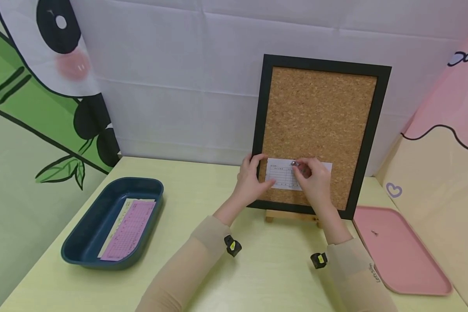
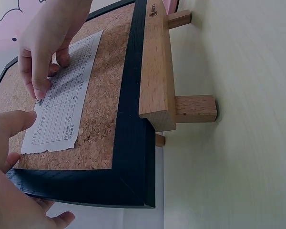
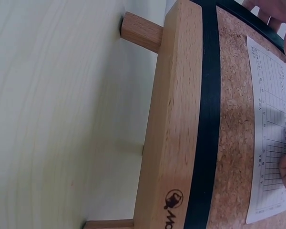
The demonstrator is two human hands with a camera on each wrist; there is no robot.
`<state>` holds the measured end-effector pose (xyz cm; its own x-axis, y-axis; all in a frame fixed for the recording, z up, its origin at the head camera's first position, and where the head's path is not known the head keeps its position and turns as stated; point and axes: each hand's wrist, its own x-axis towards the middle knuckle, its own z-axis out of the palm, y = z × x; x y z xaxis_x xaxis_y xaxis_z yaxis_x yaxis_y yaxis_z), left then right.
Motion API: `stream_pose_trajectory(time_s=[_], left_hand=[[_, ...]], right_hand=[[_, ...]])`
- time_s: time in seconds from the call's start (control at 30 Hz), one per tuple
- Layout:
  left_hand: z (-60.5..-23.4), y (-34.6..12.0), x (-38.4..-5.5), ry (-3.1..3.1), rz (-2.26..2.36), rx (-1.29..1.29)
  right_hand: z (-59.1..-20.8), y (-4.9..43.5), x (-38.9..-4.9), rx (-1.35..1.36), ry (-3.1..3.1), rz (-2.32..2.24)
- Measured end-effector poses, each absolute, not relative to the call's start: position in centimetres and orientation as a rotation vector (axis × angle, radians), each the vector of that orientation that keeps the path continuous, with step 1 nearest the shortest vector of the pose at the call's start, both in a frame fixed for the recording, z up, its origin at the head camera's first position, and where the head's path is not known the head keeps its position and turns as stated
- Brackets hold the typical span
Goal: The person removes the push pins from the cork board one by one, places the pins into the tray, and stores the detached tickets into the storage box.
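Note:
A black-framed cork board (image 1: 320, 117) leans upright on a small wooden easel (image 2: 157, 67). Low on its cork lies a white printed slip (image 1: 279, 173) with a ruled table, one end torn. My left hand (image 1: 249, 180) grips the board's left edge, its thumb over the slip and other fingers reaching behind the frame, as the left wrist view shows. At the slip's upper edge my right hand (image 1: 315, 182) pinches a small silvery pin (image 1: 294, 163) between thumb and fingers. Those fingers cover part of the slip; the pin's tip is hidden.
A dark blue tray (image 1: 72, 255) at the left holds pink slips (image 1: 130, 229) over a pale yellow one (image 1: 111, 229). To the right, a pink tray (image 1: 409, 260) bears a tiny metallic piece (image 1: 375, 233). Behind the table hangs a white cloth (image 1: 171, 86).

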<state>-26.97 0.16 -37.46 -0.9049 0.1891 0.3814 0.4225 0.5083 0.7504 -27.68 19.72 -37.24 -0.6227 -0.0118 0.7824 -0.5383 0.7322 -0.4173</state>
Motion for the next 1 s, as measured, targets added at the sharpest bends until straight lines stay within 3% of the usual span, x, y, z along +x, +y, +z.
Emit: stream_pose_trajectory(time_s=[1.0], left_hand=[[-37.3,0.96,-27.86,-2.512,-1.259,-0.489]], right_hand=[[-36.91,19.27,-27.88,0.349,-2.169,0.798]])
